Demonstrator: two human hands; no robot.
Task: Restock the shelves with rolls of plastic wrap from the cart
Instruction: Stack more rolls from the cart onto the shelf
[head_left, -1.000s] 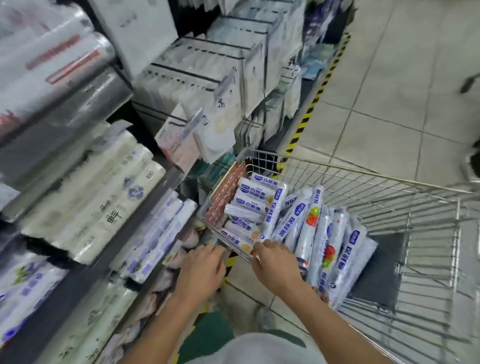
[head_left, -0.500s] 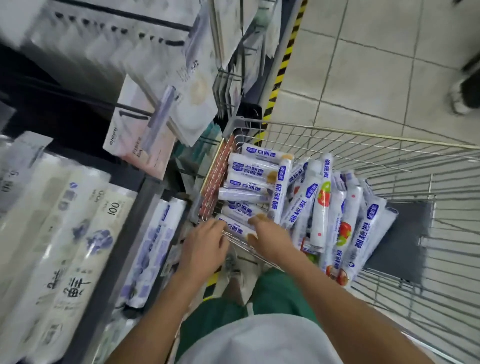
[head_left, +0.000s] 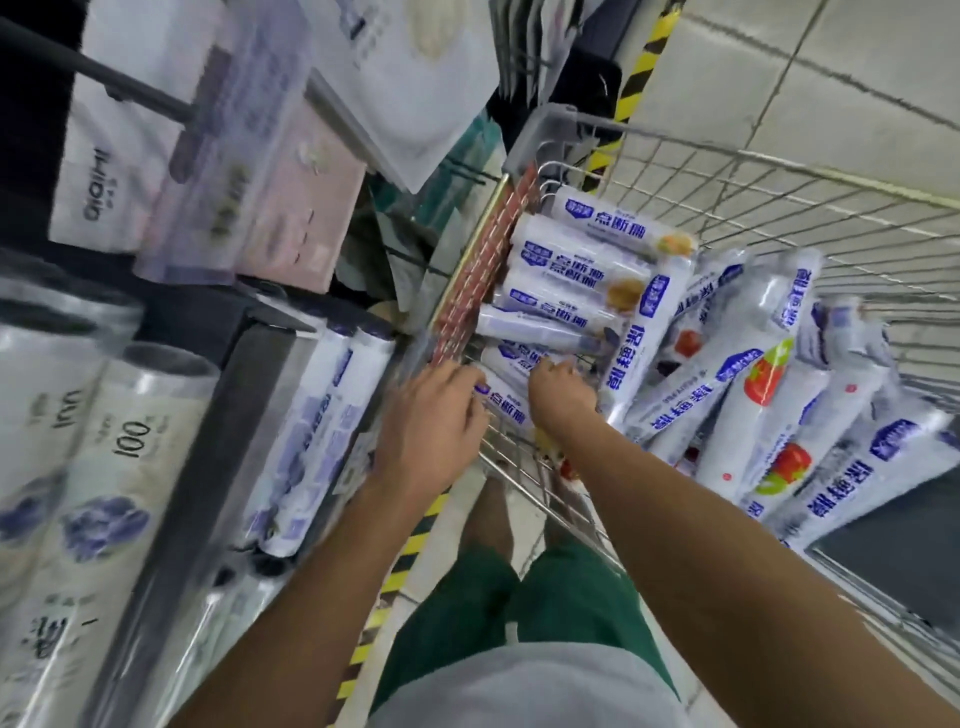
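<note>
A wire cart (head_left: 779, 165) holds several white plastic wrap rolls with blue labels: short ones stacked at its left end (head_left: 582, 270) and longer ones with fruit pictures lying slanted (head_left: 769, 395). My left hand (head_left: 431, 415) and my right hand (head_left: 563, 389) reach over the cart's near rim. Both close on the ends of the nearest short roll (head_left: 506, 404), left hand at its left end, right hand curled over its right end. The fingertips of my right hand are hidden among the rolls.
The shelf on the left carries similar blue-labelled rolls (head_left: 332, 415) and larger clear-wrapped rolls marked 100 (head_left: 119, 441). Packaged goods hang on pegs above (head_left: 249, 197). Yellow-black hazard tape (head_left: 639, 67) runs along the tiled floor beside the shelf base.
The view has tilted down and moved closer to the cart. Both hands have slid from the cart's near rim onto the nearest short roll.
</note>
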